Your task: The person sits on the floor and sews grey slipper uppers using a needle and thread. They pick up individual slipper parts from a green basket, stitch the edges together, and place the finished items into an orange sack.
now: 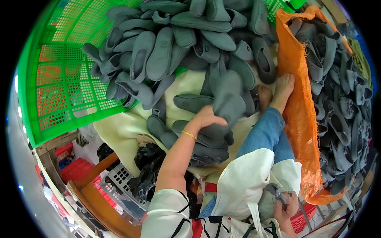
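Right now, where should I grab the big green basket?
Probably at the long slot in the near wall of the basket, coming from your side with fingers through it. The slot looks hand-shaped and clear of shoes, while many crowd the basket's right part.

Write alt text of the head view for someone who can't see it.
A bare left hand grips a blurred grey slip-on shoe in front of a heap of similar shoes by a green mesh basket. The right hand, lower right, holds a small grey object. At right, an orange woven sack holds more grey shoes.
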The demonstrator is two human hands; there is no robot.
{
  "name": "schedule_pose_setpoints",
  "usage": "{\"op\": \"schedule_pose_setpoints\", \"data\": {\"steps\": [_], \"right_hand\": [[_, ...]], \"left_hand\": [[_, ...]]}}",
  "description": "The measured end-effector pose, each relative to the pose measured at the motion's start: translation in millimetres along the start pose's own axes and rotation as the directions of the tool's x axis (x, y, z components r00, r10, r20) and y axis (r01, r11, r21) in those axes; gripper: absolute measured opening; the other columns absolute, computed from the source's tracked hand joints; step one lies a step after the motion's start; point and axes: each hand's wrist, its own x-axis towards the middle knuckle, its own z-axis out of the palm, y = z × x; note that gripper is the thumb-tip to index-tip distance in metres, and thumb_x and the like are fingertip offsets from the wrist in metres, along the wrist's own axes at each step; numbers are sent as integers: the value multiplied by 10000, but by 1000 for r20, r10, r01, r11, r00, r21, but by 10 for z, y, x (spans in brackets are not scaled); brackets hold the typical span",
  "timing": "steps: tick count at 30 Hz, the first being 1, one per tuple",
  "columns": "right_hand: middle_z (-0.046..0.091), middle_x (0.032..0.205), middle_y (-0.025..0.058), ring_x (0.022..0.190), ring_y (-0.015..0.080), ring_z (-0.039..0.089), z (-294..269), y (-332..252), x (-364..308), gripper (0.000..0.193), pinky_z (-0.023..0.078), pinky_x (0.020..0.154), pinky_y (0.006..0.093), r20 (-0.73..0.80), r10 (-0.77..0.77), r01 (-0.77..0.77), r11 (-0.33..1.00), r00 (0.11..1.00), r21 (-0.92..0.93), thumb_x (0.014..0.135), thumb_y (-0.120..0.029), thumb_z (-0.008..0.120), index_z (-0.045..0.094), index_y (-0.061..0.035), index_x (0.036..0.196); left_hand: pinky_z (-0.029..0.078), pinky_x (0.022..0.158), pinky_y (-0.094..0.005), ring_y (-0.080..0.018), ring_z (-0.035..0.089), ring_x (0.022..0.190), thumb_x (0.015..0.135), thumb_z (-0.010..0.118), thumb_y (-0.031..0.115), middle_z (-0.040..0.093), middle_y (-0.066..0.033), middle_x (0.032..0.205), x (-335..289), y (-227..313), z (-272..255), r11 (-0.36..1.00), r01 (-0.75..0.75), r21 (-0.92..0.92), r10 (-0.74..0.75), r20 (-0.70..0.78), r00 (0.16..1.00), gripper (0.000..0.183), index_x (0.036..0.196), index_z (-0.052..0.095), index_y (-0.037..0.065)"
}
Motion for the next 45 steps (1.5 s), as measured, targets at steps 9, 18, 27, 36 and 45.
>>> {"op": "schedule_pose_setpoints", "data": {"steps": [9, 18, 27, 36, 45], "right_hand": [[599, 802, 145, 694, 305, 556, -17, 18, -51, 270, 416, 580, 364, 13, -27, 28, 998, 1000, -55, 717, 73, 639, 602, -8, 972], [598, 800, 152, 692, 312, 554, 33, 75, -42, 232, 418, 587, 371, -14, -2, 1, 998, 1000, -62, 737, 64, 629, 596, -6, 956], [599, 797, 159, 686, 317, 551, 22, 43, -14, 197, 420, 594, 379, 7, -31, 31, 997, 1000, -68, 753, 59, 616, 591, -5, 938], [585, 814, 160, 692, 321, 538, 37, 25, -50, 219, 409, 585, 386, 15, -44, 45, 995, 999, -88, 758, 57, 631, 589, 1, 966], [610, 879, 160, 731, 322, 559, -1, 159, -119, 214, 421, 609, 384, 51, -114, 121, 976, 992, -180, 811, -13, 637, 574, 4, 1015]], "left_hand": [[460, 1024, -379, -292, 587, 1241, 837, 732, 460, 611, -183, 1335, 21, -295, -345, 914, -188, 358, 288, -249, 925, 673, 1316, 579, 13], [536, 889, -462, -303, 555, 967, 807, 795, 522, 529, -171, 1209, 622, -379, -1952, 440, -504, -743, -581, -663, 472, 817, 1297, 515, -68], [510, 861, -323, -223, 615, 1017, 863, 782, 215, 637, -84, 1194, 311, -188, -1454, 362, -705, -610, -273, -793, 545, 440, 1199, 605, -8], [568, 829, -317, -220, 638, 1097, 902, 728, 250, 651, -104, 1220, -1793, -939, 41, 394, -433, -810, -347, -568, 746, 522, 1320, 525, 11], [441, 1014, -466, -456, 522, 1177, 789, 758, 243, 516, -302, 1305, -1677, -917, -413, 794, 374, 479, 185, -777, 601, 736, 1365, 425, -70]]}}
